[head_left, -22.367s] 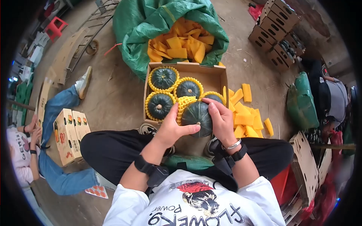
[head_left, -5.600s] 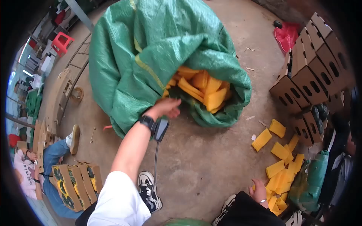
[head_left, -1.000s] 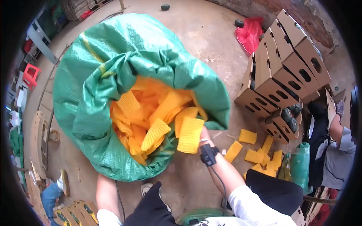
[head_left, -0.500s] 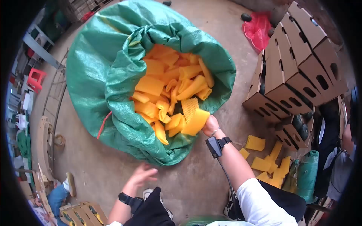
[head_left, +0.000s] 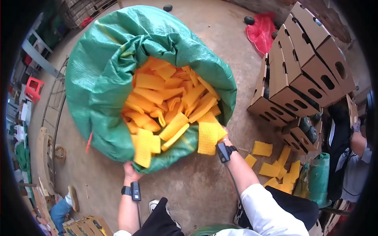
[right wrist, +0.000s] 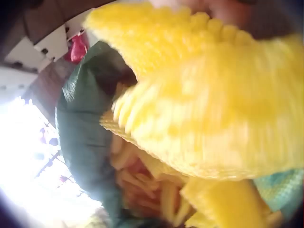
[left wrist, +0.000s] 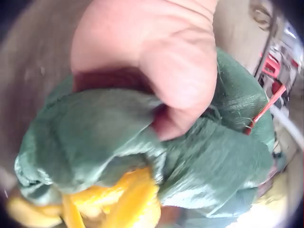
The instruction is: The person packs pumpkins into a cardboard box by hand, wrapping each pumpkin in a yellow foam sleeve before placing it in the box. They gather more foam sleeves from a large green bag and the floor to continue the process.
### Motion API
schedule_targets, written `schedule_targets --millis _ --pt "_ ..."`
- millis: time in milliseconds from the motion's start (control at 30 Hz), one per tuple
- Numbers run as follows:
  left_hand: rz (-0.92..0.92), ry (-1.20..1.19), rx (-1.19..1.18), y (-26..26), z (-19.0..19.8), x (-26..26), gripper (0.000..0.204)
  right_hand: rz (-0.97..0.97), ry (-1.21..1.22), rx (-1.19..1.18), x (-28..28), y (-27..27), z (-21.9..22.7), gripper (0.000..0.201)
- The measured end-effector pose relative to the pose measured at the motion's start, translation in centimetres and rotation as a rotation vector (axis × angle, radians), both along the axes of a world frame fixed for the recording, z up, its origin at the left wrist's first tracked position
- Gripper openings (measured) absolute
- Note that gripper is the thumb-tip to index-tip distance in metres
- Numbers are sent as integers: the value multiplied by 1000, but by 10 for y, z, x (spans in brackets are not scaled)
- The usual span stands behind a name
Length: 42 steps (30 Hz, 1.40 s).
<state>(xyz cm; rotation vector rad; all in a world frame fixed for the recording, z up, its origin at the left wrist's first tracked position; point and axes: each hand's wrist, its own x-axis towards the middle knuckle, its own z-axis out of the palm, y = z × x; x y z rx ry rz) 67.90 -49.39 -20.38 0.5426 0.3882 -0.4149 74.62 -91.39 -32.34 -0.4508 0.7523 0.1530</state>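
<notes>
A big green woven plastic sack stands wide open, filled with yellow foam fruit nets. My left hand grips its near rim; in the left wrist view, thumb and fingers pinch the folded sack cloth. At the rim's near right side is my right hand, its fingers mostly hidden behind foam nets that hang over the edge there. Those nets fill much of the right wrist view, with a little of the hand above them; I cannot tell whether it holds nets or rim. Another foam net lies over the rim beside my left hand.
Loose foam nets lie on the floor at the right. Beyond them rise stacked cardboard boxes, some holding dark green squashes. A green roll, a red bag and another person are around. Metal rails lie left.
My left hand has come from below the sack, briefly loose in front of it, to gripping the near rim. The right hand stays at the right rim; the sack mouth and its nets have shifted.
</notes>
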Motion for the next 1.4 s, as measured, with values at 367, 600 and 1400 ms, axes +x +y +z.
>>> schedule_targets --millis 367,600,1400 --pt "228 399 132 14 -62 -13 37 -97 -646 -2604 -40 -121 402 21" --pt "-219 39 1147 30 -70 -3 37 -22 12 -2832 7 -165 562 38" --pt "-338 -221 51 -413 302 -68 82 196 -968 -2682 -321 -152 463 17"
